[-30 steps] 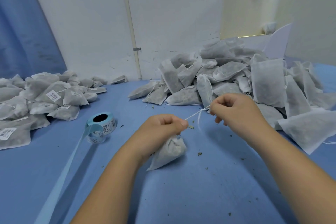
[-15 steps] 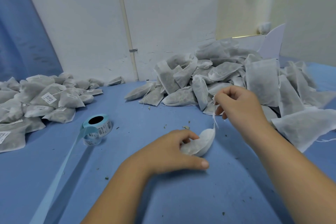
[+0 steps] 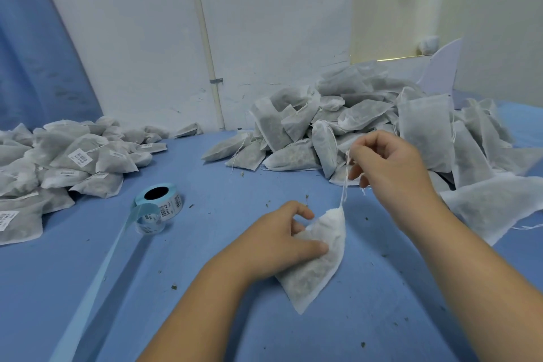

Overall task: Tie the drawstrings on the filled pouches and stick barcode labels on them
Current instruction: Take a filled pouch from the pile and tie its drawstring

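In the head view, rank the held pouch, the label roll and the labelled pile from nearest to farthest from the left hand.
1. Pouch: gripped by the left hand.
2. Label roll: lying off to its left.
3. Labelled pile: far left, beyond the roll.

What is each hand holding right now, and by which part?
The left hand grips the white filled fabric pouch by its upper half, below the cinched neck; the right hand pinches the pouch's thin white drawstring near its free end.
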Tool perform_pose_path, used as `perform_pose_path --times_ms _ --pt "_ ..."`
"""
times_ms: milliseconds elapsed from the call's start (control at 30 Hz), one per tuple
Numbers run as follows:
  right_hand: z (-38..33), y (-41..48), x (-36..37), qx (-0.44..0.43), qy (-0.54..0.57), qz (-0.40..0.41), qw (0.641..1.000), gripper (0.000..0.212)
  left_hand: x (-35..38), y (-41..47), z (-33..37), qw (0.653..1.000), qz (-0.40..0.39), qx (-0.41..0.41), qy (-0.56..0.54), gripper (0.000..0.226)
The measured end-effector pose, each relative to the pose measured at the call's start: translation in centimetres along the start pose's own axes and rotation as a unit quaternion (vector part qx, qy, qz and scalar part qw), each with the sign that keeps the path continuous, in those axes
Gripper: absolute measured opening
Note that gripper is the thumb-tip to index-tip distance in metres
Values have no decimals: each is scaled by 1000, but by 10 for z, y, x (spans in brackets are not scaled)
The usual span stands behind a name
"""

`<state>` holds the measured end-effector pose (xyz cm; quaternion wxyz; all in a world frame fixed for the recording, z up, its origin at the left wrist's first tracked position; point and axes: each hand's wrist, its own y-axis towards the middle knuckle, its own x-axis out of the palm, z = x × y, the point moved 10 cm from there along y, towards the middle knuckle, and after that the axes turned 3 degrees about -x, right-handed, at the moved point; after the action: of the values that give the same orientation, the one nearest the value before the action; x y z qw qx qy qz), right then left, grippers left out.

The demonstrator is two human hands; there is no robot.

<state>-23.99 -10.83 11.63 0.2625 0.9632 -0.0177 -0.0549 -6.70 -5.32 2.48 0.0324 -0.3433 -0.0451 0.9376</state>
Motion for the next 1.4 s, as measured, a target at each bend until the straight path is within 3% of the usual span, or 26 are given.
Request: perform_pose_path --times_ms 67,200,400,600,700,933,1200,1400 --pt "-2 -1 2 -8 -1 -7 1000 15 0 -1 -5 1000 -16 -21 -14 57" --pt "-10 -2 8 -34 -7 -23 999 16 -2 -1 -7 998 -31 -33 -38 40" --pt "-25 -11 18 -97 -25 -36 994 19 -18 1 -10 979 46 -40 -196 52" --pt "-54 -35 49 -218 -112 -122 962 10 -28 7 -22 931 103 -55 -346 21" --pt "-53 -45 66 -251 -178 -176 935 7 -29 8 -24 915 109 -55 -383 21" --pt "-44 -52 78 -255 -252 -224 906 8 -31 9 -18 894 89 -26 -439 20" --pt "-39 -52 79 -267 -279 -225 895 4 -28 8 -2 880 46 19 -472 46" --pt "-38 -49 78 -263 -229 -229 909 11 -34 6 -3 876 70 39 -476 36"
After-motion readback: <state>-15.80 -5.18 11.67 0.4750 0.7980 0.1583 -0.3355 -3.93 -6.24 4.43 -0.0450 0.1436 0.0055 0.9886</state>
